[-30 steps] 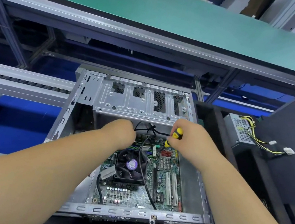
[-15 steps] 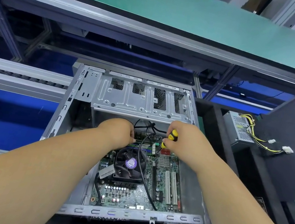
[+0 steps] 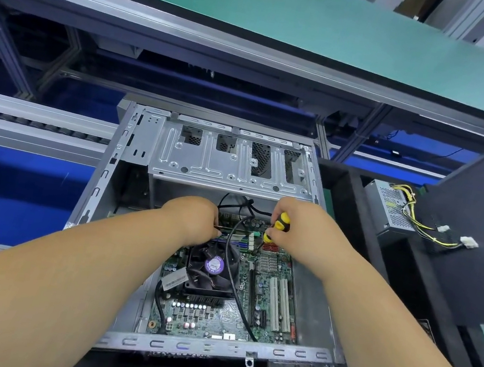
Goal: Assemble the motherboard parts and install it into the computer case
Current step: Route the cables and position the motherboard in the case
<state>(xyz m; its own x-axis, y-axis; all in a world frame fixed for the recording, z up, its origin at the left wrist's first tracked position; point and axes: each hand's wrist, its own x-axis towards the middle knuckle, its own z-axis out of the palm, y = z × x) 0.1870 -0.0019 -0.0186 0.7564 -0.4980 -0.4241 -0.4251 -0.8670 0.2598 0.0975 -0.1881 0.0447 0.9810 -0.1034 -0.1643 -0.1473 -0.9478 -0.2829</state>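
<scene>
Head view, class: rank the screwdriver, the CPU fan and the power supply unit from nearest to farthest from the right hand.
1. Screwdriver: gripped in the right hand.
2. CPU fan: on the motherboard, nearer the camera and left of the hand.
3. Power supply unit: outside the case, far right.

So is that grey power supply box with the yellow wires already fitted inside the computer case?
No, the power supply sits on the dark stand to the right, outside the computer case, with its yellow wires hanging loose.
</scene>
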